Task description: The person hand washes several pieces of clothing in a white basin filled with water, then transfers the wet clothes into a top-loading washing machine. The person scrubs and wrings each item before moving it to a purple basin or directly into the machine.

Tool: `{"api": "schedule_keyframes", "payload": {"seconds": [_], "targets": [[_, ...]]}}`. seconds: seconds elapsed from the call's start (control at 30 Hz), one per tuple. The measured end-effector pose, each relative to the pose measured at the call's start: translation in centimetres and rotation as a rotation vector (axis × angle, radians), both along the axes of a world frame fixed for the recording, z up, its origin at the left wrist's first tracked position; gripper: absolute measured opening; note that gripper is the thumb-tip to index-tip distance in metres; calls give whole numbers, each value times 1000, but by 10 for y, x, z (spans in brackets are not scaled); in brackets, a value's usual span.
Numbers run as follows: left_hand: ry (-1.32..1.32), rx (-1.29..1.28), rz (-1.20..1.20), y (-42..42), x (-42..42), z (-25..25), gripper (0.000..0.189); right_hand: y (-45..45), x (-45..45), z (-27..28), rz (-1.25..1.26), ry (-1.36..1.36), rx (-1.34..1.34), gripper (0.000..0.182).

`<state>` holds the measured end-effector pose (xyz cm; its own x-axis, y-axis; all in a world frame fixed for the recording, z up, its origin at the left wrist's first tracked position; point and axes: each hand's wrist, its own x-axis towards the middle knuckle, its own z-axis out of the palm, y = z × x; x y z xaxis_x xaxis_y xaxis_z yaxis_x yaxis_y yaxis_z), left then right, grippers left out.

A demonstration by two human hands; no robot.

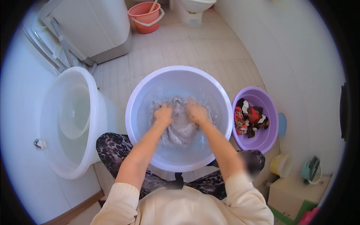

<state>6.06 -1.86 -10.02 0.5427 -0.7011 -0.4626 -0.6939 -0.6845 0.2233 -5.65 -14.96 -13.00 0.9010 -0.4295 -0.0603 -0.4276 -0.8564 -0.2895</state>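
Observation:
A large pale lavender plastic basin (181,168) stands between my knees with water in it. Spread in the water is a wet grey patterned cloth (180,132), partly submerged. My left hand (163,114) grips the cloth's left side, its fingers curled down into the fabric. Across from it, my right hand (197,111) holds the upper right part, blurred by motion. Fingertips of both hands are hidden by cloth and water. Ripples and splashes show around the fabric.
At left, a tall translucent tub (92,112) holds water and a floating bowl (74,112). A purple basin (270,112) with dark, red and white clothes (251,118) touches my basin's right side. Farther off are a washing machine (90,28), a red bucket (144,18) and a toilet (194,14).

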Motion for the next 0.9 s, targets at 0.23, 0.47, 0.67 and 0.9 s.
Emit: {"api": "schedule_keyframes", "payload": {"seconds": [0.23, 0.47, 0.67, 0.9], "targets": [[266, -220, 20, 9, 54, 57, 60, -41, -26, 91, 43, -350, 106, 15], [672, -903, 181, 1, -10, 185, 42, 12, 4, 209, 367, -892, 296, 16], [932, -1262, 295, -1, -23, 243, 28, 16, -31, 233, 212, -1122, 738, 106], [1225, -1433, 221, -5, -64, 324, 28, 60, -27, 102, 10, -1121, 548, 94]]}}
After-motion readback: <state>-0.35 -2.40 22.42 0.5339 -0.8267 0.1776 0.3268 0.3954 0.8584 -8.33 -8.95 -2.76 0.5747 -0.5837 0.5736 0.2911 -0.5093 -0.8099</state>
